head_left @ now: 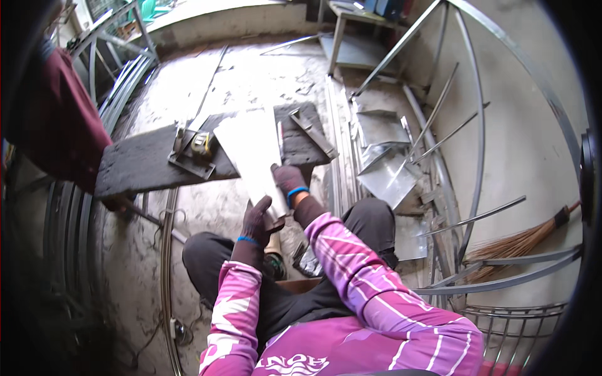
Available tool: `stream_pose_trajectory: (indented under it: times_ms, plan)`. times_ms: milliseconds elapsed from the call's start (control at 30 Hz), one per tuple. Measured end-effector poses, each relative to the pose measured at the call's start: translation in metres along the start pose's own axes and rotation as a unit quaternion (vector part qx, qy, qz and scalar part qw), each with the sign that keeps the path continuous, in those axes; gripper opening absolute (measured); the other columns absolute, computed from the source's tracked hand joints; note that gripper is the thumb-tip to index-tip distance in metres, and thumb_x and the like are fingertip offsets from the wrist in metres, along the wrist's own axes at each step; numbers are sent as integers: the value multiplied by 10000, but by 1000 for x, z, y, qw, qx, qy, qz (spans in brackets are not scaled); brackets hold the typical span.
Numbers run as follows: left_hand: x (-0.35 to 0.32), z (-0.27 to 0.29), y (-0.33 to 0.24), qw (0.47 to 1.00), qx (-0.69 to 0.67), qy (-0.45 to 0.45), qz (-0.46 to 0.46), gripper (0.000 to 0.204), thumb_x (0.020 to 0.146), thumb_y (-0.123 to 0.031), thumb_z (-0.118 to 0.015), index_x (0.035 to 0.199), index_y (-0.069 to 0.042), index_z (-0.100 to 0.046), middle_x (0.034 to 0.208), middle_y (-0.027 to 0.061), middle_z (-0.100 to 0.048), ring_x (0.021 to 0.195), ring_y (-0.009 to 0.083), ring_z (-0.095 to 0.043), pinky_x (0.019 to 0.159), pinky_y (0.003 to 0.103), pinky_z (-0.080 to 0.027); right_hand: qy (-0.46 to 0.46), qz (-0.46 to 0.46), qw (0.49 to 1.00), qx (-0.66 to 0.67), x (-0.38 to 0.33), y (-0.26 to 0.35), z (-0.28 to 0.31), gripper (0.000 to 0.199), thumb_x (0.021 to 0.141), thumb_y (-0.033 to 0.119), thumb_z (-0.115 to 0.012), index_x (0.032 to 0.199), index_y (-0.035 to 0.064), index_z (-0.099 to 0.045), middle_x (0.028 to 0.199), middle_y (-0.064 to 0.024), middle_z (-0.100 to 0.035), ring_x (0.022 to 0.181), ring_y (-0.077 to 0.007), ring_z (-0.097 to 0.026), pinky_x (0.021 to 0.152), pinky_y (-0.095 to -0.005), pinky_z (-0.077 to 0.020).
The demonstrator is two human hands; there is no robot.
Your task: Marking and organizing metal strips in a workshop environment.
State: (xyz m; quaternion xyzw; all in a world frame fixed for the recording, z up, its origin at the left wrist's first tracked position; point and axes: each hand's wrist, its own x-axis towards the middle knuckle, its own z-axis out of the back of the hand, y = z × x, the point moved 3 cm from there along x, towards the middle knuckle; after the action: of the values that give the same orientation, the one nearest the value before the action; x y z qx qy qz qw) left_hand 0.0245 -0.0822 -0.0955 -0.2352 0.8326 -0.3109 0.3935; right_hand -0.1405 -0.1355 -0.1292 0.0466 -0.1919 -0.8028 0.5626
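A long pale metal sheet (251,153) lies across a dark low work slab (141,164) and hangs over its near edge toward me. My left hand (257,219), in a dark glove, grips the sheet's near end from below. My right hand (290,180), also gloved, presses down on the sheet's right edge a little farther up. A yellow tape measure (202,145) rests on a steel angle piece (188,156) just left of the sheet. My knees in dark trousers are below the hands.
A steel angle bar (311,131) lies on the slab's right end. Bent metal sheets (385,166) and curved steel rods (476,125) stand along the right wall, with a broom (520,241). Curved bars (125,81) lie at left near a person in dark red (59,125).
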Motion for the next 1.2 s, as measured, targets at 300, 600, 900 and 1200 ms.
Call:
stream_pose_trajectory:
  times_ms: [300,600,900,1200]
  plan:
    - [2,0,15,851,364,149,-349,454,787,-98,-793,1201,-65,-608,1126,120,-697,954,289,-697,852,414,-586,85,126,986,-72,-8,10,38,279,922,265,-560,991,35,-703,939,-263,-697,889,-421,-697,790,-506,-558]
    - [6,-9,20,976,-145,164,5,400,930,-207,-617,1267,-10,-527,1178,188,-666,1035,326,-687,869,474,-572,64,172,961,207,-64,-8,89,251,918,266,-614,934,16,-639,782,-173,-643,757,-360,-664,680,-433,-530]
    - [-4,-19,8,988,-151,34,-20,432,881,-175,-701,1260,-71,-520,992,123,-657,745,294,-702,640,434,-620,264,85,952,131,-87,2,105,561,935,552,-534,989,18,-699,967,-242,-701,971,-405,-668,817,-508,-511]
    - [-9,-15,13,994,-4,36,-103,371,877,-135,-711,1203,-66,-547,934,107,-634,792,276,-670,673,430,-596,287,-246,626,682,-70,-6,50,386,1013,386,-547,1236,82,-631,1099,-42,-702,979,-183,-668,885,-348,-537]
